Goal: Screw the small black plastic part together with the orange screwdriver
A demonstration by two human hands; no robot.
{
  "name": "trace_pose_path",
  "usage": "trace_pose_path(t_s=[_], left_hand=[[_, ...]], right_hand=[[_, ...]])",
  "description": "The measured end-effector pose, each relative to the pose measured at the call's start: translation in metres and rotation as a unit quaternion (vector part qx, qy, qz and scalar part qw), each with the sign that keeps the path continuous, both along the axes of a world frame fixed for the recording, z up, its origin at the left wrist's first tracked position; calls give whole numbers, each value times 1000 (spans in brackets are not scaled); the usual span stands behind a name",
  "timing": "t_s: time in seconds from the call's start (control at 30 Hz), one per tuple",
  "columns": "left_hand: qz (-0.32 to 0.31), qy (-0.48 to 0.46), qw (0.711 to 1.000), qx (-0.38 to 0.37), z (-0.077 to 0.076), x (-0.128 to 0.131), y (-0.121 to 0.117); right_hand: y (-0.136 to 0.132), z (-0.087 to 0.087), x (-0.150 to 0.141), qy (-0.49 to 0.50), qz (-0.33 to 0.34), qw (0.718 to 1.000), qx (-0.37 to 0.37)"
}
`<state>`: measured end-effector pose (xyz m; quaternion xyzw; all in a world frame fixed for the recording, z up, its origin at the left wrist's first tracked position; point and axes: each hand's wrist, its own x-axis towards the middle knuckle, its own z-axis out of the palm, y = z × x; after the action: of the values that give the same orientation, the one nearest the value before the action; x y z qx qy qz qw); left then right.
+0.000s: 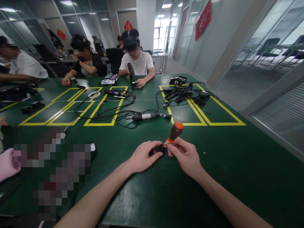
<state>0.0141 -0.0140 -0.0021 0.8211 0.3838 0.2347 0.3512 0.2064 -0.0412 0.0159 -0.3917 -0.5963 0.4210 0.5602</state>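
Note:
Low over the green table (147, 196), my left hand (144, 155) is closed around a small black part (160, 148), pinching it between thumb and fingers. What kind of part it is cannot be made out. My right hand (186, 155) grips a screwdriver (175, 132) near its lower end. The orange-and-black handle leans up and slightly right, above the fingers. Its tip end points down at the black part, between the two hands. Fingers hide most of the shaft, so I cannot tell whether the tip touches a screw.
Beyond my hands lies a grey-and-black corded power tool (148, 117) with looped black cable. A heap of black cables and adapters (185, 91) sits at the back right, inside yellow tape lines (228, 124). Opposite, a person in a white shirt (140, 63) holds a power screwdriver (130, 70).

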Motion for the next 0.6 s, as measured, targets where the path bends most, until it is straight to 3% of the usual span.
trace_pose_path(t_s=[0.13,0.37,0.6], left_hand=[[-7,-7,1000,-2,3,0,0],[-4,-5,1000,-3,3,0,1],[-1,1,1000,3,1,0,1]], right_hand=[[-1,1,0,8,25,1000,-16],[-3,-6,0,32,9,999,-22],[-3,-3,-2,6,-1,1000,12]])
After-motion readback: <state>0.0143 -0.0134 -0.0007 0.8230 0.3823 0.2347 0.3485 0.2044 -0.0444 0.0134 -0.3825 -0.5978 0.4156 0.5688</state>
